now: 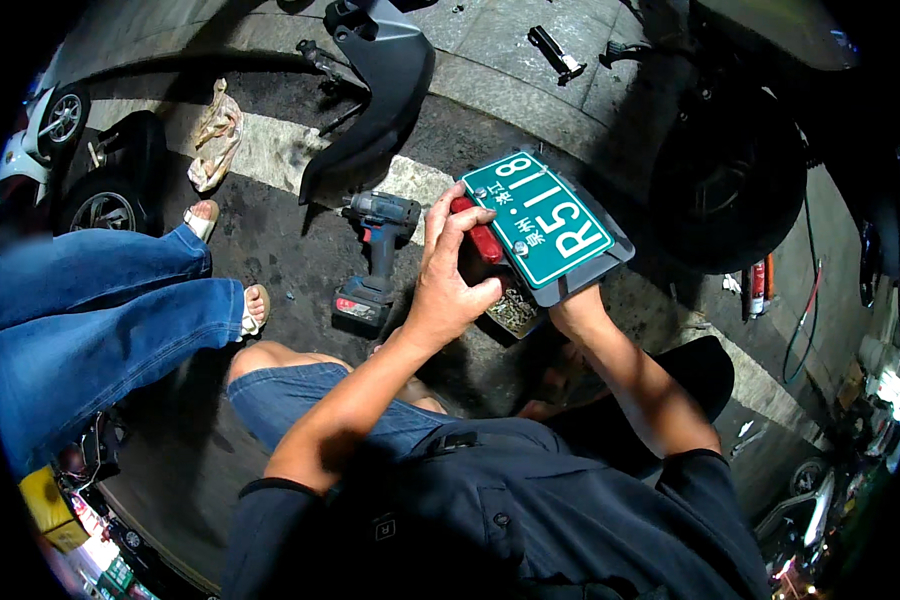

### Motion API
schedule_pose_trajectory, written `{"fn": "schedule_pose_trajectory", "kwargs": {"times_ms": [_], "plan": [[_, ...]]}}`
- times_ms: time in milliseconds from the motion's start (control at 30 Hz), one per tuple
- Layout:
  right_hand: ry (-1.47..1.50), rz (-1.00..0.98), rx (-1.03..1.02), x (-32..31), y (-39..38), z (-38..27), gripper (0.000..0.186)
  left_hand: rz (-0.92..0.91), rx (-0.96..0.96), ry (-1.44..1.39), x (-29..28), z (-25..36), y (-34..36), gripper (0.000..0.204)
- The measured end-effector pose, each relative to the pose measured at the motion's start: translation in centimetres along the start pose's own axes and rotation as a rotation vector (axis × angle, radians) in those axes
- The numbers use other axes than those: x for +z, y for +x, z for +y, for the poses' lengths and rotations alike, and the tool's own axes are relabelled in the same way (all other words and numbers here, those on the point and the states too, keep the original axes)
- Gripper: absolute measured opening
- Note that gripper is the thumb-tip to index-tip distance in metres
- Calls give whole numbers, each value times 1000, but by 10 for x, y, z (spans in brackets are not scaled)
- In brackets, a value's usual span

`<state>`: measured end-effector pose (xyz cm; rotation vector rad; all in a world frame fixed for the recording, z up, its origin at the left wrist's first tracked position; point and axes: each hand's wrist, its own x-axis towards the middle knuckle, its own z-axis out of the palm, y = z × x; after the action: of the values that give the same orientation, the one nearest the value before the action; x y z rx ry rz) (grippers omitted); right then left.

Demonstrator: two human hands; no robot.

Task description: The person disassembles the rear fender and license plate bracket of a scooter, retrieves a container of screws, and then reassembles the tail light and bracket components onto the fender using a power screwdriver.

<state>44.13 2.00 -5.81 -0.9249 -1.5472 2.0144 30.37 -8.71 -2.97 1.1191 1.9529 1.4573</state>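
Observation:
My left hand (450, 265) grips the red light (480, 240) on the near left edge of a licence plate assembly, its index finger bent over the light. The green plate (560, 240) with white characters is mounted on a grey bracket (615, 250). Supporting this assembly from below is my right hand (577, 310), its fingers mostly hidden under it. Just left of my left hand lies a cordless power tool (380, 270) on the pavement. A box of small metal fasteners (515, 310) shows under the assembly.
Another person's legs (110, 330) in jeans and sandals are at left, near scooter wheels (100, 210). Ahead are a dark body panel (365, 120), a crumpled cloth (215, 140) and a small part (550, 50). At right are a large tyre (725, 190), tubes (757, 285) and a hose (805, 340).

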Motion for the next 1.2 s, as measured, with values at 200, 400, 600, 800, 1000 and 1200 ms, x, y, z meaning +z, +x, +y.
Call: {"fn": "schedule_pose_trajectory", "kwargs": {"times_ms": [200, 400, 600, 800, 1000, 1200], "plan": [[-118, 59, 36, 5, 27, -33, 19, -135, -265, -178, 6, -14, 11, 52], [-323, -116, -30, 5, 36, -41, 19, 16, -635, -450, 7, -8, 6, 24], [-348, -48, 26, -9, 41, -45, 22, 40, -688, -543, 11, -4, 2, 26], [-139, 38, 45, -37, 37, -65, 20, 102, -653, -585, 6, -7, -5, 32], [-337, 67, -25, -50, 40, -58, 22, 154, -657, -552, 1, 7, -13, 29], [-1340, 120, -84, -150, 13, 110, 49, 373, -588, -777, -38, -2, 14, 7]]}}
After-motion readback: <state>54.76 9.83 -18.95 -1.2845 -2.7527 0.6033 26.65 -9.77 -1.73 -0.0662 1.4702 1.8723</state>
